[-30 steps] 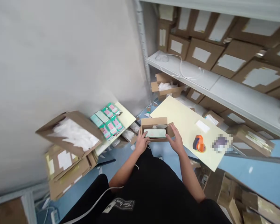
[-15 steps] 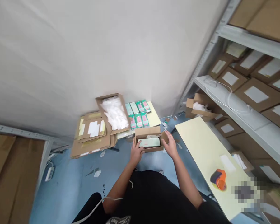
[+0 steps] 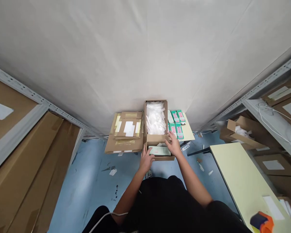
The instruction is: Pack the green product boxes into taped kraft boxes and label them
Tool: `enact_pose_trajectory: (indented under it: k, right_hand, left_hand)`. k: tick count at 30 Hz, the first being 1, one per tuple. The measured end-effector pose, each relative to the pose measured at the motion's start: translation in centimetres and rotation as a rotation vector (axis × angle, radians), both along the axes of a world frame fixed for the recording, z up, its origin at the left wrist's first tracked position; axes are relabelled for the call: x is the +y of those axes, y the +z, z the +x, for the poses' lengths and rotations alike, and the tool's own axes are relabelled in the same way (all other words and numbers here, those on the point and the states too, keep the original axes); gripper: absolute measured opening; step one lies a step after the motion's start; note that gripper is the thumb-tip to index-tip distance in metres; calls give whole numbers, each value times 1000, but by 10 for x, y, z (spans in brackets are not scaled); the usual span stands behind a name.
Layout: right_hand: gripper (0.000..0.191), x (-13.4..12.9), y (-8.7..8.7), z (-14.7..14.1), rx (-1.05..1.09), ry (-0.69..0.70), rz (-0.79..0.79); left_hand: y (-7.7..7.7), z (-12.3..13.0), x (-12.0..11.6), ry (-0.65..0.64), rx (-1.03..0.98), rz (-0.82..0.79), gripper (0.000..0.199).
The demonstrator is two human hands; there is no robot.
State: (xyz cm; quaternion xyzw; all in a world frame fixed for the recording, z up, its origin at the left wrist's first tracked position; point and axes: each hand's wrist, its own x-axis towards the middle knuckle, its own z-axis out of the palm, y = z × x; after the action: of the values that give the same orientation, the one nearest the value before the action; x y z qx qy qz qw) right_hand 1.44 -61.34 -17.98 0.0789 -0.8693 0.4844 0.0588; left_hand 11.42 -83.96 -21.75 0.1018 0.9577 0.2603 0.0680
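Note:
An open cardboard box (image 3: 163, 158) is in front of me at the near edge of the small table, with a pale green box (image 3: 160, 150) lying lengthwise inside. My left hand (image 3: 146, 160) grips the cardboard box at its left end, its thumb by the pale green box. My right hand (image 3: 174, 144) is at the right end, fingers stretched and apart over the rim. Directly behind stands a carton (image 3: 145, 116) full of white packing pieces (image 3: 156, 118). Right of that carton lie several green and pink boxes (image 3: 179, 130).
Flattened cardboard (image 3: 120, 146) is stacked on the left of the small table (image 3: 188, 128). At right stands a pale yellow table (image 3: 235, 165) with an orange and dark tape dispenser (image 3: 262, 222). Shelves of cartons flank both sides; paper scraps (image 3: 113, 172) litter the blue floor.
My view has turned left, so the tables appear farther right. My right hand has moved inward over the cardboard box, which now sits right against the carton of white packing. My left hand stays at its left end.

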Motion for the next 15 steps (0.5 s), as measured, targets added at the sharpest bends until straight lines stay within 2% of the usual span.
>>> enact_pose_trajectory:
  k: [3,6,11,15]
  right_hand:
    - [62,-20,-2,-35,-36,-12,77]
    - [64,-38,-1,-77,-84,-35,218]
    - [79,-69,1,-151,-208,-155,465]
    - [87,-90,-6,-199,-381,-213,664]
  left_hand:
    - [0,-10,-21,-8,-1,14,14]
    - [-1,-18,-33,16,-28,32,17]
    - [-3,-28,-38,81,-91,68,19]
    - [-4,-35,-39,107,-99,71,18]
